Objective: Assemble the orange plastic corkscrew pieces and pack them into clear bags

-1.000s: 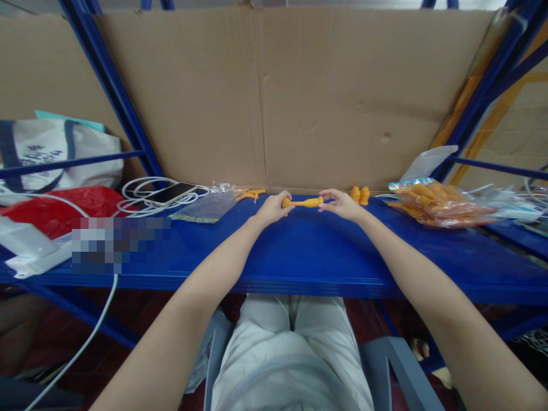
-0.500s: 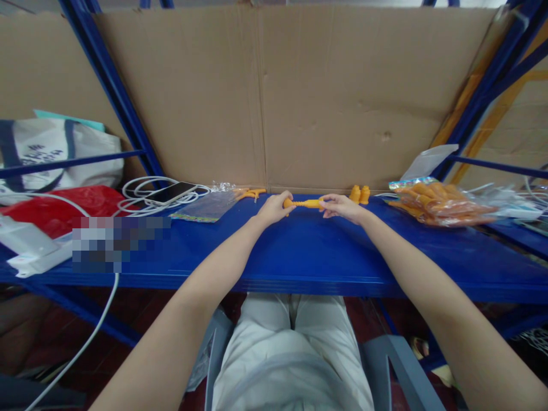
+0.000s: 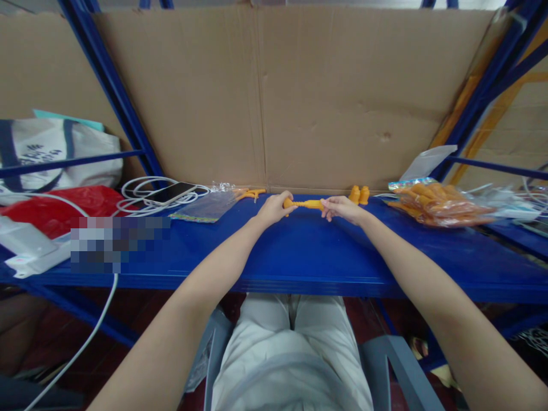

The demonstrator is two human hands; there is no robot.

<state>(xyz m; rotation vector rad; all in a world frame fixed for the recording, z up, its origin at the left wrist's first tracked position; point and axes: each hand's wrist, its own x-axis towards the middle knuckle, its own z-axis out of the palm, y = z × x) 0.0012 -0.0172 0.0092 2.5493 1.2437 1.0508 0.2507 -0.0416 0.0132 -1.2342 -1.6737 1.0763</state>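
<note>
Between my hands, just above the blue shelf top [image 3: 299, 251], lies a slim orange-yellow plastic piece [image 3: 311, 204] with a ribbed, screw-like stretch and a thicker sleeve at its right. My left hand [image 3: 274, 209] is closed on its rounded left end. The fingers of my right hand [image 3: 341, 209] pinch the right end of the sleeve and partly hide it. Two small orange plastic parts [image 3: 358, 195] stand upright beyond my right hand. Behind my left hand an orange forked piece [image 3: 253, 193] rests by a clear plastic bag [image 3: 208, 208].
On the right lies a clear bag of orange parts [image 3: 440, 202]. At left are a phone [image 3: 171, 193], coiled white cable [image 3: 132, 185], a red bag [image 3: 77, 208], a white power strip [image 3: 32, 245] and a canvas bag [image 3: 85, 157]. Cardboard [image 3: 321, 97] walls the back.
My right hand has shifted very slightly to the right along the orange piece. My left hand keeps its hold in the same place.
</note>
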